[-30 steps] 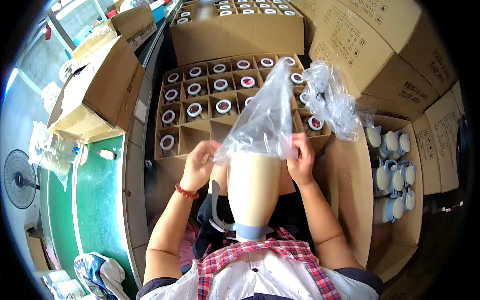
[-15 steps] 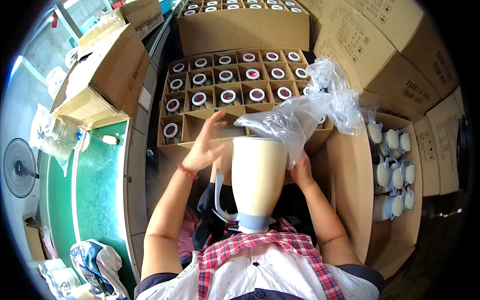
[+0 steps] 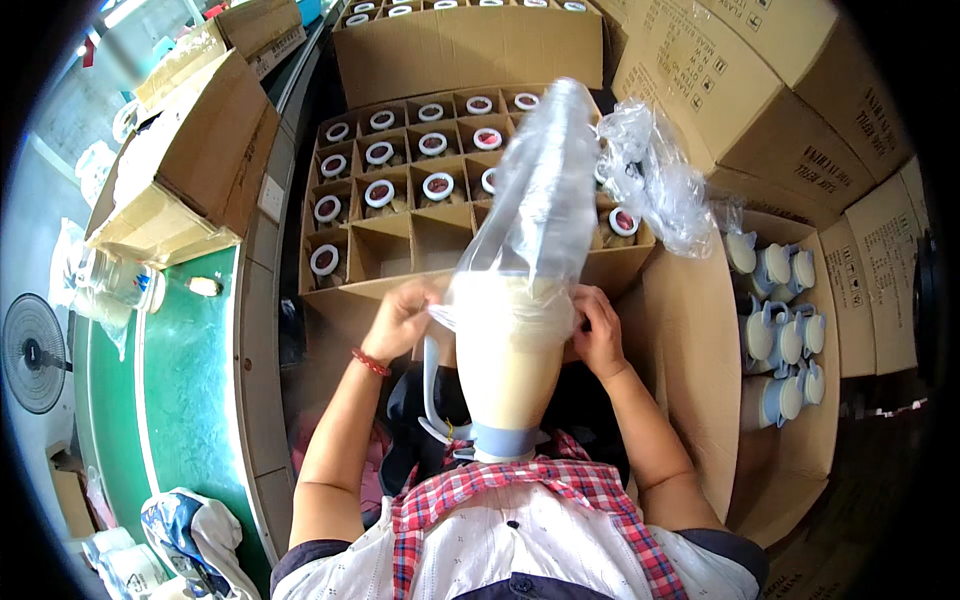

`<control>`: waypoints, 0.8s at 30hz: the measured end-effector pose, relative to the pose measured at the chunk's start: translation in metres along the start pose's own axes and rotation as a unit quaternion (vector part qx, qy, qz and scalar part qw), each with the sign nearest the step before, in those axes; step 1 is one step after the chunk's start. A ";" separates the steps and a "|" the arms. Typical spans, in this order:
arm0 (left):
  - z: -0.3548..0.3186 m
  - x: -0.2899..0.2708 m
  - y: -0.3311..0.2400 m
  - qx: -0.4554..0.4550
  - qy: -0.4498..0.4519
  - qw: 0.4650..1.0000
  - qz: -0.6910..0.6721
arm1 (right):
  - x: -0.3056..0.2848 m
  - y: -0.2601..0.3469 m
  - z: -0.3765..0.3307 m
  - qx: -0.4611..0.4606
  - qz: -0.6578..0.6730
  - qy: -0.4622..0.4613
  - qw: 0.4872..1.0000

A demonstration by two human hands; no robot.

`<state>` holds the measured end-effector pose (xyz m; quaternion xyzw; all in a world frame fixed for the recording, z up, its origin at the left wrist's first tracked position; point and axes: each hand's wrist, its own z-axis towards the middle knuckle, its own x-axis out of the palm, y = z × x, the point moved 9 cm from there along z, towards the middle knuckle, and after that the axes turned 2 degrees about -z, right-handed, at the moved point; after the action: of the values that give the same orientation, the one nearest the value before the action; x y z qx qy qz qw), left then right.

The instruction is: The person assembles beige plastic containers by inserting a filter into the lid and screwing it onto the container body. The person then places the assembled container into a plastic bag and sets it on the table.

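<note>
A cream vacuum jug [image 3: 508, 385] with a pale blue band and handle is upside down at my lap, its broad base uppermost and its narrow end against my apron. A clear plastic bag [image 3: 543, 190] covers the upper part of the jug and stands up loosely above it. My left hand [image 3: 403, 318] is closed on the bag's edge, above the jug's handle. On the other side my right hand [image 3: 598, 332], its fingers curled, grips the bag's edge close to the jug wall. The fingertips of the right hand are partly hidden.
Ahead stands a divided carton [image 3: 375, 287] with several white-rimmed jars or flasks in its cells. Crumpled plastic bags [image 3: 655, 180] lie on its right side. An open carton [image 3: 690, 370] at the right holds several jugs [image 3: 790, 345]. Stacked cartons [image 3: 750, 120] rise behind; a green table [image 3: 195, 380] runs along the left.
The bag, lying slack to the right before, now stands over the jug's base and down its sides. My left hand has closed on the bag's edge; my right hand remains beside the jug.
</note>
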<state>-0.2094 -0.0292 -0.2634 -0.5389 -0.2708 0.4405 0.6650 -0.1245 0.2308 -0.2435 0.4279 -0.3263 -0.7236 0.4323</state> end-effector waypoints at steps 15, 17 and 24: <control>-0.120 -0.002 -0.002 -0.135 -0.343 0.896 -0.246 | 0.029 0.053 -0.098 -0.047 -0.069 0.233 0.969; -0.139 0.008 -0.041 -0.068 -0.259 0.962 -0.045 | 0.025 0.058 -0.124 -0.059 -0.059 0.244 0.966; -0.170 0.054 -0.119 0.013 0.070 0.917 0.392 | -0.092 0.085 -0.121 0.005 -0.156 0.141 0.978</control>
<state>-0.0074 -0.0662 -0.2022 -0.6226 0.0157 0.6306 0.4631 0.0376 0.2660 -0.1914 0.5737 -0.1947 -0.7127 0.3536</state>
